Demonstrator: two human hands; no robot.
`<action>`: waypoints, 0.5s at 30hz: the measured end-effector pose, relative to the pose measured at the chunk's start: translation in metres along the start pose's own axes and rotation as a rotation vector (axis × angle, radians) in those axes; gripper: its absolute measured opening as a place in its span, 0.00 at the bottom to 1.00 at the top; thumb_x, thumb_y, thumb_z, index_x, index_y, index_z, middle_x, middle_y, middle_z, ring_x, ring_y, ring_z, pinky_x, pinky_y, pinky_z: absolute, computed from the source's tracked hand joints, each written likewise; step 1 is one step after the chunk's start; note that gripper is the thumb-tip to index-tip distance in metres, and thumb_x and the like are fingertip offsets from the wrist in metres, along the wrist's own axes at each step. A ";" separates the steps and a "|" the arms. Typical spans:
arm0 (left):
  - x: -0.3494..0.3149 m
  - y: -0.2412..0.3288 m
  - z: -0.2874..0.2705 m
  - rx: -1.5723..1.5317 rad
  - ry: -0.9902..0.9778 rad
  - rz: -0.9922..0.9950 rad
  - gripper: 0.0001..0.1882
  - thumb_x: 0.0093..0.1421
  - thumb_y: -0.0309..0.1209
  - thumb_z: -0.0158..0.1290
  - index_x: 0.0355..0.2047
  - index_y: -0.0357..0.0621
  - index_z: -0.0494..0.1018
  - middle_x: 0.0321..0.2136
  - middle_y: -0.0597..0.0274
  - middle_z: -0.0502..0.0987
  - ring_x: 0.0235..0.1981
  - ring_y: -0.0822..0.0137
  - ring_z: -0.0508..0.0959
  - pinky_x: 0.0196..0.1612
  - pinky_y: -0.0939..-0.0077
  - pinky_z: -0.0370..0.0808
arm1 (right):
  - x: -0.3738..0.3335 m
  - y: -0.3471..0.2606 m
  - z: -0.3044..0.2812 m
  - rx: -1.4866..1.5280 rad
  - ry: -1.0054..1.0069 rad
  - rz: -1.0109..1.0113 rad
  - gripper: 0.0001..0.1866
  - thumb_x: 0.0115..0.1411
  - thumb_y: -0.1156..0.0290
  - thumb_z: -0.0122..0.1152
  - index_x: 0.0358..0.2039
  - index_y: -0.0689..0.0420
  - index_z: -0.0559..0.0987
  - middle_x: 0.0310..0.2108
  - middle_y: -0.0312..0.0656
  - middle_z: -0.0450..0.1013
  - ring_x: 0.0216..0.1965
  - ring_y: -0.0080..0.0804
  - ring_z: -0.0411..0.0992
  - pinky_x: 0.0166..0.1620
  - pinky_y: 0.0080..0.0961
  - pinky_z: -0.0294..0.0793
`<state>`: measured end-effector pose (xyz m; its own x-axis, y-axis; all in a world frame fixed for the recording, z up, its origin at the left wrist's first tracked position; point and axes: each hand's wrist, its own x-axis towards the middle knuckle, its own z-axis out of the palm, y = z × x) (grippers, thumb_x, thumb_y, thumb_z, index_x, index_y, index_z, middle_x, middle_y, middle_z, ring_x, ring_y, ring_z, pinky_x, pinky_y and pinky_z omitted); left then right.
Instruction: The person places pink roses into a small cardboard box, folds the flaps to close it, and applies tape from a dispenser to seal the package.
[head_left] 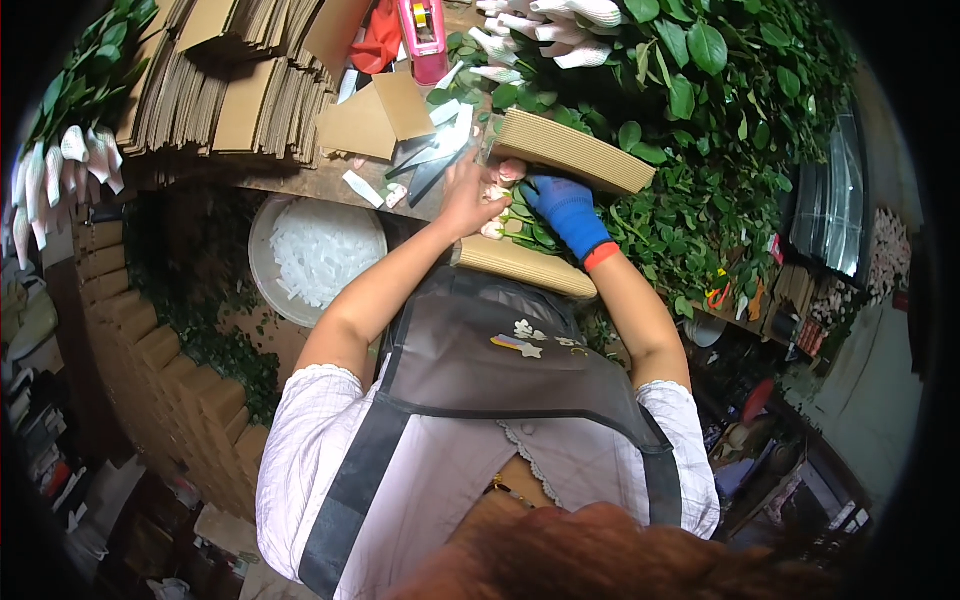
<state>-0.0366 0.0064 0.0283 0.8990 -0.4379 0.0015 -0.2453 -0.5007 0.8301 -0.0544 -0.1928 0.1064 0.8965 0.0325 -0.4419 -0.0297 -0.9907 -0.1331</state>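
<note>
The left grip, a bare hand [470, 197], bends against pale pink rose heads [511, 170]; whether it pinches any, I cannot tell. The right grip, a blue glove with an orange cuff [565, 212], is at the green leafy stems, its closure hidden. The roses lie between two tan corrugated cardboard flaps [575, 152] at the front edge of the brown wooden desk [310, 184].

Left to right: stacked flat tan cardboard pieces [245, 105] fill the desk's back left corner, and a heap of dark green foliage [690, 170] covers its right end. The nearer flap seems to overhang the front edge, so leaning could tip the roses; hard finger pressure could bruise petals, and tangled leaves could snag stems.
</note>
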 end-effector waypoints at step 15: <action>0.011 0.015 0.003 0.103 0.042 -0.061 0.32 0.51 0.46 0.66 0.56 0.52 0.75 0.63 0.45 0.61 0.60 0.44 0.61 0.63 0.55 0.60 | -0.007 -0.014 -0.025 0.133 0.096 0.016 0.21 0.62 0.48 0.55 0.38 0.52 0.82 0.38 0.49 0.80 0.40 0.49 0.79 0.43 0.48 0.77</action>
<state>-0.0313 -0.0078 0.0393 0.9274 -0.3735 -0.0220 -0.2235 -0.6003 0.7679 -0.0494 -0.1822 0.1335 0.9335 -0.0025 -0.3585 -0.0971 -0.9644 -0.2461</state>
